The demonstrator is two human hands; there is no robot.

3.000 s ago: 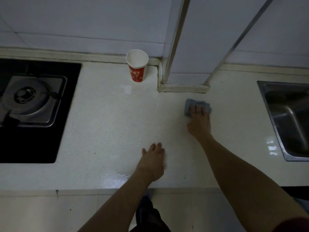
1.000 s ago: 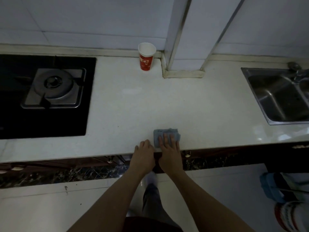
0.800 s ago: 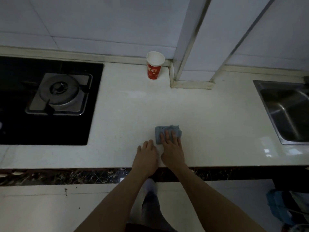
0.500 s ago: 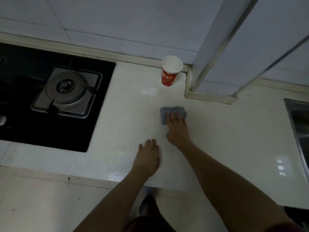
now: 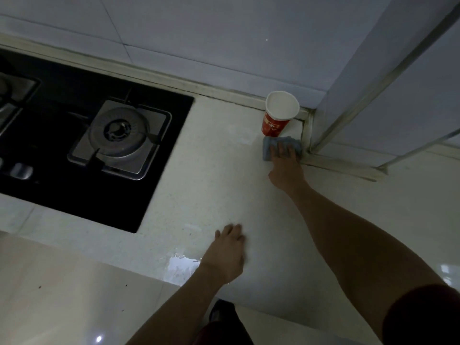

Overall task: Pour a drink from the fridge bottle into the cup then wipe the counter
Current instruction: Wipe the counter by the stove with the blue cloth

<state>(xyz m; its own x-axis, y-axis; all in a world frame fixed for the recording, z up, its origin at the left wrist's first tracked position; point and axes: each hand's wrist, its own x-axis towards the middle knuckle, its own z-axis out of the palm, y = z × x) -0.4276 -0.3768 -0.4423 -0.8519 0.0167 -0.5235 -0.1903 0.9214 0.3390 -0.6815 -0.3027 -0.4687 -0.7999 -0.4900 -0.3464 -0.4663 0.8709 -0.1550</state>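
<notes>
Far out on the pale table, the right hand lies flat, fingers spread, pressing a folded grey-blue cloth just in front of the red paper cup, which stands upright against the tiled back wall beside a white column. Nearer, the left hand rests palm down and empty by a small wet patch at the table's near edge, and a black gas hob lies to the left.

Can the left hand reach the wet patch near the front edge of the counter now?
Probably yes. The left hand lies flat on the counter right beside the wet patch, with nothing between them. However, the cloth is under the right hand, far back by the cup.
</notes>
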